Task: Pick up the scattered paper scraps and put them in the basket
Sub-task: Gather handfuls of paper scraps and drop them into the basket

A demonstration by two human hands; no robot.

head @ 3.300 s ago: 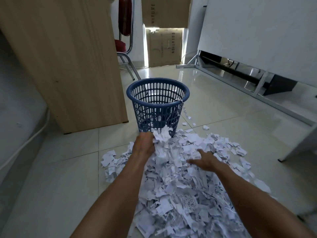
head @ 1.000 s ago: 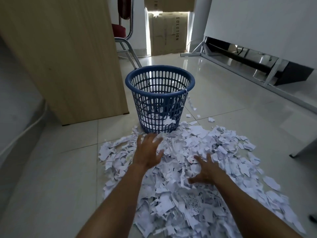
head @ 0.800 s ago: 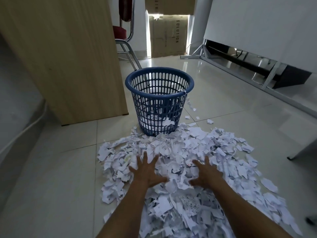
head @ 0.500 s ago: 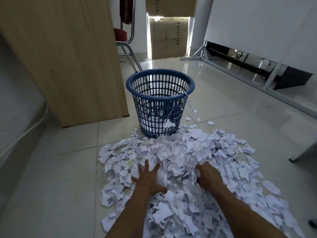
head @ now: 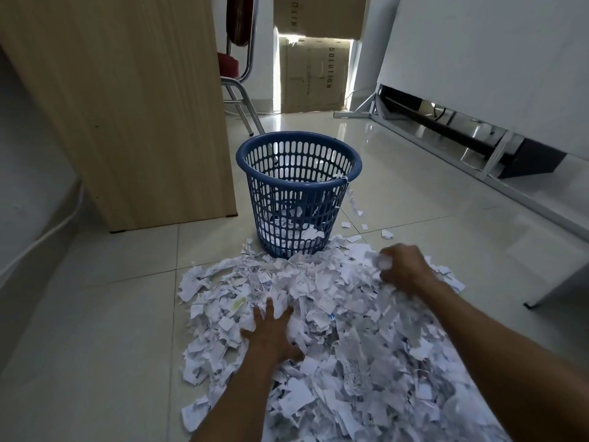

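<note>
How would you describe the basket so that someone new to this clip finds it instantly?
Start at the tall wooden panel on the left. Just right of its near corner, the basket stands at the far edge of the paper scraps. It is the only round thing, dark blue with slotted walls.

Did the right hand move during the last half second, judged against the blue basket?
Yes. The right hand went forward and to the right, ending beside the base of the blue basket, on its right, where it grips paper scraps.
</note>
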